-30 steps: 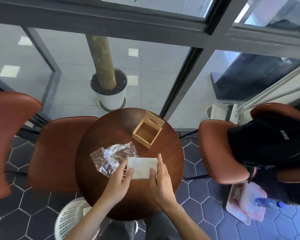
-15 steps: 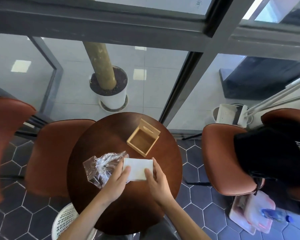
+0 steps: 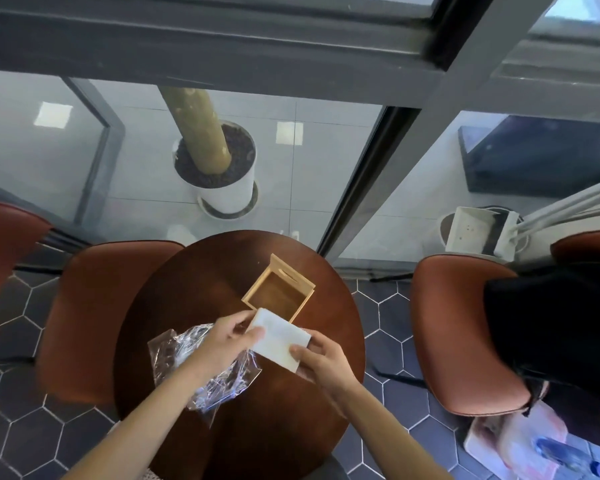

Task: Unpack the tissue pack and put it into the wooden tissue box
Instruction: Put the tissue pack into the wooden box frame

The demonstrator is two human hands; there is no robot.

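Note:
A white stack of tissues is lifted above the round wooden table, tilted, its far corner just in front of the open wooden tissue box. My left hand grips the stack's left end and my right hand grips its near right end. The box stands open with its lid raised at the far side and looks empty. The crumpled clear plastic wrapper lies on the table, partly under my left forearm.
Brown chairs stand left and right of the table; a black garment lies on the right one. A white planter stands behind the glass. A white basket sits under the table's near left edge.
Both hands have lifted the tissue stack off the table and carried it toward the box, turning it at an angle. The wrapper stays on the table.

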